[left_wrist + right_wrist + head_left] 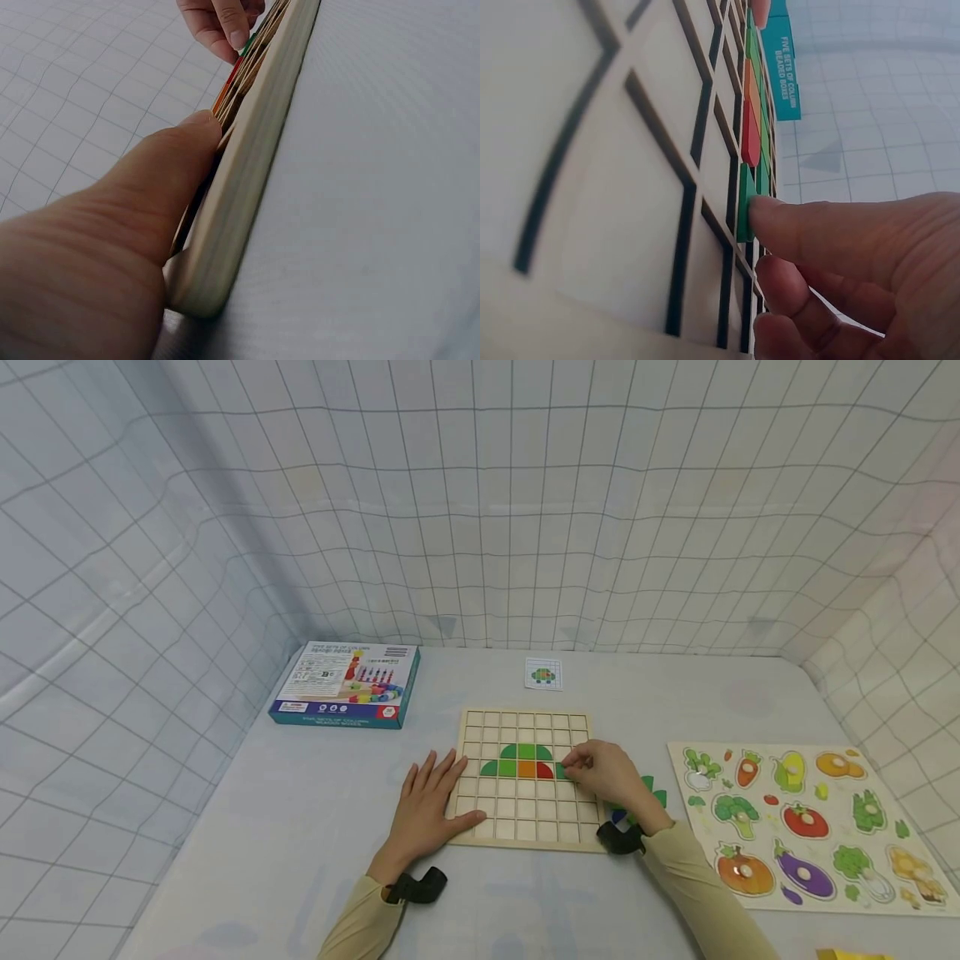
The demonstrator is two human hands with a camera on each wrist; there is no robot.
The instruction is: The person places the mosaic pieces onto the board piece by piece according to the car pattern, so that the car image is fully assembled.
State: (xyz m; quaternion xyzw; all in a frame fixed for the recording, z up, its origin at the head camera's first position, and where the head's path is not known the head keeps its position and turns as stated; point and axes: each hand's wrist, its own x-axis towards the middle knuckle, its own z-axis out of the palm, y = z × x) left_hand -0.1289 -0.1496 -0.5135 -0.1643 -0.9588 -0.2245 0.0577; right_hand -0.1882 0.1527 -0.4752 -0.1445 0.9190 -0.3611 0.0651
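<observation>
A wooden grid board lies flat, with green, orange and red tiles set in its middle cells. At its left edge my left hand rests with fingers spread, the thumb over the frame. My right hand is over the right part of the grid, thumb and fingertips at a dark green tile beside the red tile. In the right wrist view the thumb presses on that tile and the other fingers are curled. The left wrist view has the left thumb on the board's rim.
Behind the board lies a small pattern card. A boxed bead set is at the back left. Loose green and blue pieces lie partly hidden beside the right wrist. A vegetable puzzle board covers the right side; a yellow object shows at the front edge.
</observation>
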